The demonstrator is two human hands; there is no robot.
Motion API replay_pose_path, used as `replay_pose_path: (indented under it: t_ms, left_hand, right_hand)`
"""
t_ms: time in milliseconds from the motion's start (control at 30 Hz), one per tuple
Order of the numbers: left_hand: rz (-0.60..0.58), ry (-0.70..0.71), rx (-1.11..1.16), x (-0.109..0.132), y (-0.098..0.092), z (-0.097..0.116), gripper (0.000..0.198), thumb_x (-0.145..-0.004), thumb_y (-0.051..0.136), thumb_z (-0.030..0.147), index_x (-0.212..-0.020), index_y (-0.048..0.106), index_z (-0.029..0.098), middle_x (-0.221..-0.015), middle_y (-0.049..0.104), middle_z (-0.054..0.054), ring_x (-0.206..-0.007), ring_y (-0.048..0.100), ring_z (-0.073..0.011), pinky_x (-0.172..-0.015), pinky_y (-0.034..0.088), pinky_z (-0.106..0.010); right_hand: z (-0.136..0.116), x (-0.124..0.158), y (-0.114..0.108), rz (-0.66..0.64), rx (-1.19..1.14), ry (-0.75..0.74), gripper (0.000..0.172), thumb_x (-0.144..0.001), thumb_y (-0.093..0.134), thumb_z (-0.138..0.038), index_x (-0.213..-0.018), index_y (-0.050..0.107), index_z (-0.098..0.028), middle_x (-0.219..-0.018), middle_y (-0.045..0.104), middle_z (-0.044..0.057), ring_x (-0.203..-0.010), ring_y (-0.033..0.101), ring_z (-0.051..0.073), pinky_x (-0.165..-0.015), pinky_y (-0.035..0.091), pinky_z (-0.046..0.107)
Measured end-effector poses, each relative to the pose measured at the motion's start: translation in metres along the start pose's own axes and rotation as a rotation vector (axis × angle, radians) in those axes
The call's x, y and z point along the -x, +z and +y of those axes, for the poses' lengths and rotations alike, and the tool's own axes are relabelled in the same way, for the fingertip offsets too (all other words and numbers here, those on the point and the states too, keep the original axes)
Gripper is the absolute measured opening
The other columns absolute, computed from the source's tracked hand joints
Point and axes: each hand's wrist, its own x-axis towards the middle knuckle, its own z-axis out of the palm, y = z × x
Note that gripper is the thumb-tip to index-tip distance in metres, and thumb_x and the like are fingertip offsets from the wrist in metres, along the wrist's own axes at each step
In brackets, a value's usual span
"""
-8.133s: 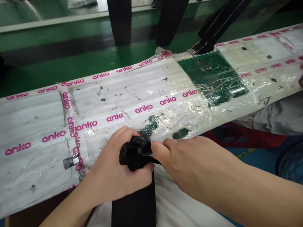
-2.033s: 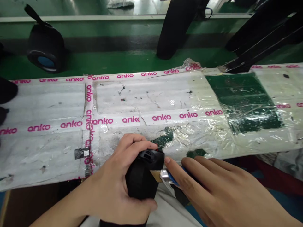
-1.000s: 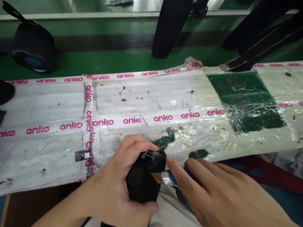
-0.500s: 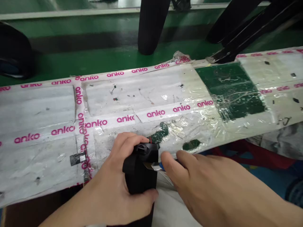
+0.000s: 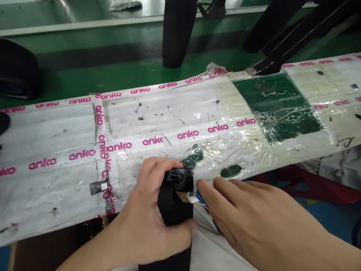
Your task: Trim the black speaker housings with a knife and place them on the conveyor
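My left hand (image 5: pixel 152 214) is wrapped round a black fabric-covered cylinder (image 5: pixel 176 212), which stands nearly upright at the table's near edge. Its top end is a smooth black plastic cap with a small slotted recess, and a bit of red shows by my left fingertips. From the right, my right hand (image 5: pixel 239 210) grips a small blue utility knife (image 5: pixel 200 198). The knife's blade points left and lies against the fabric just below the cap. My right fingers hide most of the handle, and my left palm hides part of the cylinder.
A worktable (image 5: pixel 169 109) covered in white sheets and "anko" tape runs across the view. A small black label (image 5: pixel 98 187) lies on it to the left. Behind, on a green surface, stand a black cylinder (image 5: pixel 179 34) and a dark rounded object (image 5: pixel 18 69).
The view has shifted slightly, so both hands and the cylinder appear a little further right. A black fabric flap that stuck out left of the cylinder no longer shows. The blade remains at the fabric.
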Motion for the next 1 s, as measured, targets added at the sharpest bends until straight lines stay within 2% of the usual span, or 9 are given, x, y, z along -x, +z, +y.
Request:
replay_pose_path:
  t_ms: [200, 333, 500, 833, 1000]
  left_hand:
    - [0.044, 0.049, -0.05, -0.001, 0.001, 0.001, 0.078, -0.068, 0.074, 0.011, -0.135, 0.047, 0.041, -0.128, 0.051, 0.002, -0.123, 0.06, -0.0239, -0.109, 0.057, -0.044]
    - [0.06, 0.059, -0.077, -0.001, 0.001, 0.002, 0.077, -0.069, 0.075, 0.013, -0.135, 0.047, 0.04, -0.128, 0.051, 0.001, -0.12, 0.061, -0.0234, -0.107, 0.058, -0.044]
    - [0.07, -0.003, -0.116, -0.001, 0.002, 0.006, 0.077, -0.067, 0.074, 0.015, -0.135, 0.048, 0.041, -0.128, 0.052, 0.001, -0.118, 0.063, -0.0238, -0.102, 0.061, -0.044]
    - [0.081, 0.009, -0.177, -0.004, 0.001, 0.006, 0.073, -0.067, 0.075, 0.018, -0.133, 0.049, 0.038, -0.127, 0.053, 0.0, -0.115, 0.064, -0.0248, -0.1, 0.063, -0.046]
    - [0.075, 0.006, -0.127, -0.003, 0.0, 0.006, 0.069, -0.07, 0.075, 0.018, -0.13, 0.05, 0.04, -0.124, 0.054, 0.002, -0.113, 0.063, -0.024, -0.1, 0.062, -0.047]
  right_hand:
    - [-0.006, 0.0, 0.002, 0.015, 0.043, 0.052, 0.06, -0.059, 0.057, -0.011, -0.116, 0.044, -0.024, -0.075, 0.062, -0.004, -0.051, 0.06, 0.019, -0.049, 0.035, 0.035]
    - [-0.01, -0.002, 0.004, 0.01, 0.1, 0.069, 0.065, -0.06, 0.056, -0.011, -0.123, 0.045, -0.022, -0.074, 0.061, -0.003, -0.051, 0.06, 0.02, -0.05, 0.033, 0.035]
    - [-0.011, 0.001, 0.017, 0.013, 0.135, 0.11, 0.066, -0.062, 0.056, -0.013, -0.126, 0.042, -0.025, -0.076, 0.061, -0.001, -0.052, 0.056, 0.025, -0.054, 0.024, 0.039]
    - [0.002, -0.011, 0.017, -0.009, 0.126, 0.047, 0.05, -0.081, 0.054, -0.013, -0.127, 0.041, -0.027, -0.076, 0.061, -0.001, -0.053, 0.055, 0.026, -0.06, 0.013, 0.04]
    - [0.004, -0.007, 0.013, 0.021, 0.062, 0.015, 0.05, -0.078, 0.056, -0.014, -0.125, 0.045, -0.025, -0.075, 0.061, -0.003, -0.053, 0.054, 0.024, -0.058, 0.019, 0.04]
